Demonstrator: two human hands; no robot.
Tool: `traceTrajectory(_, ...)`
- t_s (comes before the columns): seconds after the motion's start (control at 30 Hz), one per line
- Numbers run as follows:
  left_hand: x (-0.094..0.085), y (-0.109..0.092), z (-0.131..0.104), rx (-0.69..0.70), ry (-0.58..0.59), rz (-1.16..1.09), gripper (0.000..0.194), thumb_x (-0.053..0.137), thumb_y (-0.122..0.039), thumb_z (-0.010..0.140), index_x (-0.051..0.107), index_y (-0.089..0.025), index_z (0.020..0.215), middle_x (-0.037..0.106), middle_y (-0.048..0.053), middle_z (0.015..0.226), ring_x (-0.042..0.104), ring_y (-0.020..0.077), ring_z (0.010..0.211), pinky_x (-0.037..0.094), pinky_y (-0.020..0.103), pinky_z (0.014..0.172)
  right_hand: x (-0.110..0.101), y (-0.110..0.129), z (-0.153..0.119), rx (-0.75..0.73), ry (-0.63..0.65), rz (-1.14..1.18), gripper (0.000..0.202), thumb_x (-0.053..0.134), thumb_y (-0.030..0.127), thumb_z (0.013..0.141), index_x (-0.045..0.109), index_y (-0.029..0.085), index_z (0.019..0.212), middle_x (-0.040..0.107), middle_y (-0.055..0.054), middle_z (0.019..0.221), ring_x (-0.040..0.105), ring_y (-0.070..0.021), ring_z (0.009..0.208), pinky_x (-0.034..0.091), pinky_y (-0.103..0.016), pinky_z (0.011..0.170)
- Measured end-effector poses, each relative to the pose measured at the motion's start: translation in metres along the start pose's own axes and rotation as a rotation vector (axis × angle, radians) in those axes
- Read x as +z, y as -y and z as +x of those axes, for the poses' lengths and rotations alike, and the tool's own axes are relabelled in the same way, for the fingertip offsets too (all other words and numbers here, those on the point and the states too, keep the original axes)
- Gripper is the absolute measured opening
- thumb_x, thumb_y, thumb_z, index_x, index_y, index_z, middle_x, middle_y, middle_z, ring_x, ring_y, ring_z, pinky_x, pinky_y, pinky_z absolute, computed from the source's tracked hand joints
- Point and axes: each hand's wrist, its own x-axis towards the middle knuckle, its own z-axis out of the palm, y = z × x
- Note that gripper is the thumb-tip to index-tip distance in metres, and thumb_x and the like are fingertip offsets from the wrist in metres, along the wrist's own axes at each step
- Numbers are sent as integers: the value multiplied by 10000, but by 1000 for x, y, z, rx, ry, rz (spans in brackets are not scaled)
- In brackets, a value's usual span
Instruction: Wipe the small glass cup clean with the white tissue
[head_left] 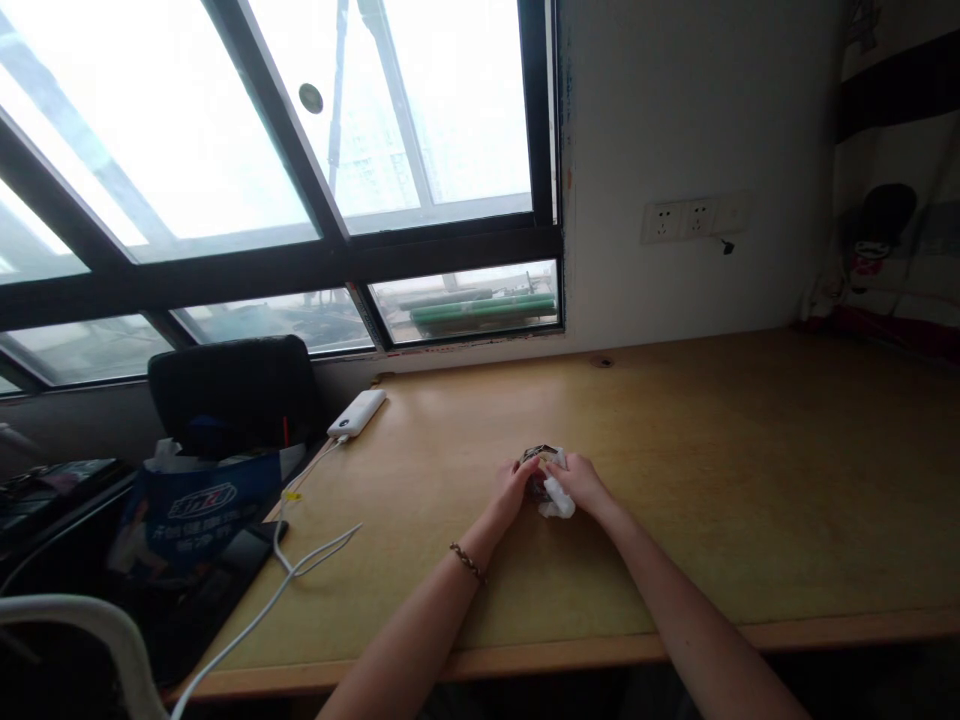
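Near the middle of the wooden table [720, 500], both hands meet around a small crumpled packet [537, 486] with dark, shiny and white parts. My left hand [516, 484], with a braided bracelet on its wrist, is closed on the packet's left side. On the right side, my right hand [582, 482] is closed on it too, thumb near the other thumb. A white piece [556, 500] like tissue or thin plastic hangs below the fingers. What exactly the packet is cannot be made out.
A white power bank [358, 413] with a white cable [281, 590] lies at the table's left edge. Beyond that edge are a black chair [236, 390] and a blue bag [202, 510]. A window and a wall with sockets [679, 221] stand behind the table.
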Motion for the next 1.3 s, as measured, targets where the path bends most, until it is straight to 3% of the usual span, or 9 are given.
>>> traceTrajectory(0.13,-4,5,3,-62,117,-62,428,472,-484,662,574,-109,484,523,27,412,450,110,403,337,226,443,-9,8,-8,-182,-82,-67,307,427,376,782,616,139,731,635,-60,660,529,-123,578,337,-196,524)
traceTrajectory(0.3,-11,18,10,-147,217,-186,536,387,-574,691,523,-131,423,485,29,376,411,92,365,305,218,401,-12,16,-12,-297,-54,-63,433,354,452,806,618,135,673,603,-34,563,487,-106,494,292,-196,471)
traceTrajectory(0.5,-7,21,11,-127,154,-245,637,319,-701,659,559,-111,640,524,20,500,431,81,391,311,205,390,-4,4,0,-71,-176,-91,389,399,384,791,647,115,658,640,-85,605,542,-136,547,317,-206,497)
traceTrajectory(0.63,2,15,6,48,206,-87,483,558,-525,647,540,-116,903,583,36,707,515,103,537,383,205,474,-3,-5,4,82,-266,-52,385,393,351,795,645,102,643,645,-122,621,561,-154,558,330,-214,488)
traceTrajectory(0.73,6,9,3,117,155,4,466,648,-390,614,522,-125,976,593,53,827,544,136,690,414,208,556,0,-6,2,131,-217,64,314,449,328,763,635,106,643,644,-108,611,557,-144,529,335,-206,459)
traceTrajectory(0.87,2,3,2,63,100,-37,372,621,-366,634,549,-105,889,583,31,708,535,125,621,420,215,546,4,-3,0,176,-91,116,230,522,308,701,619,129,594,603,-50,487,505,-119,415,305,-196,393)
traceTrajectory(0.97,-3,4,2,16,119,-93,333,577,-375,652,561,-103,844,574,21,645,519,109,535,402,200,471,-1,1,0,126,-121,45,171,556,267,663,611,132,575,622,-59,546,522,-120,483,303,-192,425)
traceTrajectory(1.17,-10,15,4,-74,136,-130,431,394,-474,699,588,-91,662,501,7,461,367,57,299,249,183,298,-20,13,-9,-230,-274,-6,281,505,391,710,600,146,612,576,-10,524,462,-93,491,301,-189,475)
traceTrajectory(1.3,-8,16,5,-97,109,-184,471,346,-497,704,583,-100,613,452,-5,433,347,53,295,228,180,290,-17,12,-9,-174,-197,139,348,516,455,682,604,126,611,534,12,493,441,-87,472,300,-187,460)
